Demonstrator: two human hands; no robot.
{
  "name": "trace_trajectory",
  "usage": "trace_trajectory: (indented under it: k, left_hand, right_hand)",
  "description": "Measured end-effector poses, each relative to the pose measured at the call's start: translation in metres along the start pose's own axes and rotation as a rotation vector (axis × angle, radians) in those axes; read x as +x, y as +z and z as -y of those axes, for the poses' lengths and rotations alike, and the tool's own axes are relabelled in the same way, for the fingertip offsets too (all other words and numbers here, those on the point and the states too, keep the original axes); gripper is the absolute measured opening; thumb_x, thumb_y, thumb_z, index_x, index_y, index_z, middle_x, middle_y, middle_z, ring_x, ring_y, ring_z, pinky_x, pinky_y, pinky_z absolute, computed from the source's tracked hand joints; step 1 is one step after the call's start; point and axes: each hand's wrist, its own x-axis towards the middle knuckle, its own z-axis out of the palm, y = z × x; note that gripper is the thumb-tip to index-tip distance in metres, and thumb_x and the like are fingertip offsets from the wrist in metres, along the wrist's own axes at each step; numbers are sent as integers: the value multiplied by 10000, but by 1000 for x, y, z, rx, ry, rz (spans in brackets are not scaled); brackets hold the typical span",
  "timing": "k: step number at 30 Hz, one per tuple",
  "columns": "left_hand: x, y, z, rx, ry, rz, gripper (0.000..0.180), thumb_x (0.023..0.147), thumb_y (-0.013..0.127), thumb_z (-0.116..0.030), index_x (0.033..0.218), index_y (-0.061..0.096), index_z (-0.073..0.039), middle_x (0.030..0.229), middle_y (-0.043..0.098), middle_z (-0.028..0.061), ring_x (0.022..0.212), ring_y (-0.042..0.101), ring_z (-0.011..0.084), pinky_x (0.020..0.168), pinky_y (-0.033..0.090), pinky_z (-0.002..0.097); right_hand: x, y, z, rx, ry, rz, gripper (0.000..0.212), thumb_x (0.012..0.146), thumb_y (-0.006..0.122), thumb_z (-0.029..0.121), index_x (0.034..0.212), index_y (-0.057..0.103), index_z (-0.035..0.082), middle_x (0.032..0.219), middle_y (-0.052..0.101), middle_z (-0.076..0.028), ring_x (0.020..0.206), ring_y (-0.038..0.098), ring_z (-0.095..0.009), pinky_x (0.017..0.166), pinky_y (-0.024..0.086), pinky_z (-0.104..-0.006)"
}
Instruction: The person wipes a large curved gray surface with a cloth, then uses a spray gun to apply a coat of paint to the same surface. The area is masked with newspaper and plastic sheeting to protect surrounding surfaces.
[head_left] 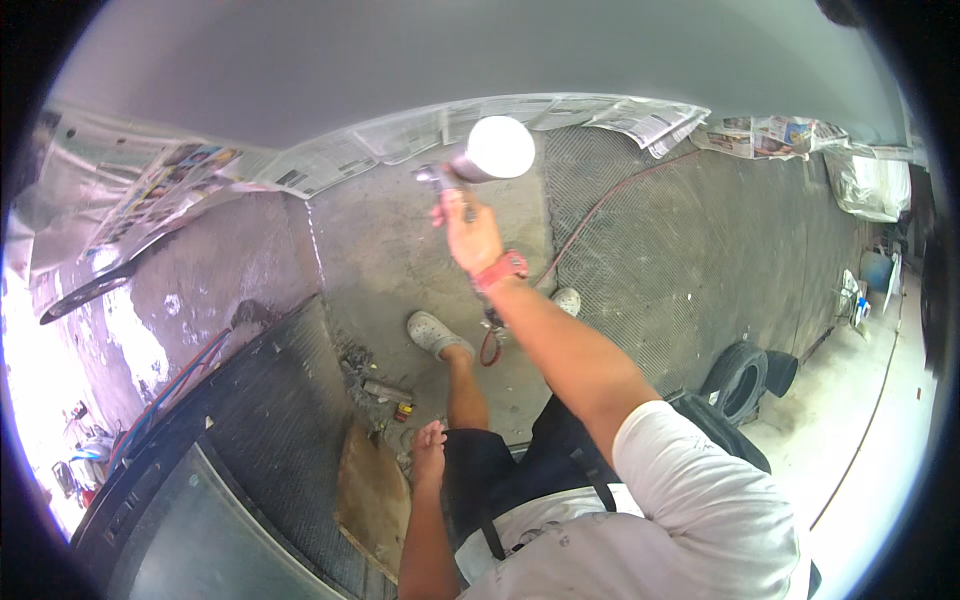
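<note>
My right hand (472,228), with a red watch (502,270) on its wrist, grips a spray gun (440,178). A round cup (502,147), bright white on top, sits on the gun. The gun is close below a large smooth grey panel (480,60), whose lower edge is lined with newspaper (390,138). My left hand (430,452) hangs low beside my thigh, its fingers curled in, and nothing shows in it.
A thin red hose (605,205) crosses the floor and ribbed mat (680,240). A tyre (738,382) lies at right. On the left are a dark panel with glass (200,530), a wooden board (372,490) and rubble (358,365) near my foot.
</note>
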Motion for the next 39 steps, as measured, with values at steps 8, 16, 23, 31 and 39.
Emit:
trace_trajectory:
  k: [8,16,23,31,39]
  left_hand:
    - [-13,100,-41,78,-27,59,378,1063,550,-342,1340,600,-90,1322,672,103,1147,651,217,984,486,371]
    - [-12,195,-81,180,27,124,399,1059,566,-335,1330,616,-46,1294,681,114,1139,649,217,1004,485,355]
    - [-25,255,-117,251,89,188,447,1065,554,-389,1366,591,-62,1336,664,117,1183,634,233,1028,467,375]
    - [-34,242,-127,279,153,121,418,1061,564,-359,1341,615,-53,1329,673,121,1178,645,239,991,486,371]
    - [-51,183,-103,204,64,0,374,1050,585,-287,1296,635,-9,1220,699,136,1059,669,219,990,498,346]
  right_hand:
    - [11,-266,35,-112,23,-292,464,1099,471,388,1397,570,47,826,703,-59,666,586,-106,646,491,-299]
    - [23,-468,61,-187,15,-545,591,1063,464,539,1025,715,5,758,700,-60,500,495,-104,484,396,-288]
    - [30,-599,86,-332,-40,-656,653,1072,404,570,961,712,6,738,705,-64,471,515,-125,444,394,-283]
    - [49,-670,163,-307,-143,-1003,664,1072,390,574,1079,673,-26,802,722,-101,533,612,-156,405,455,-285]
    - [23,-586,202,-205,-65,-945,663,1080,357,584,1179,647,-4,862,728,-93,641,651,-153,439,449,-272]
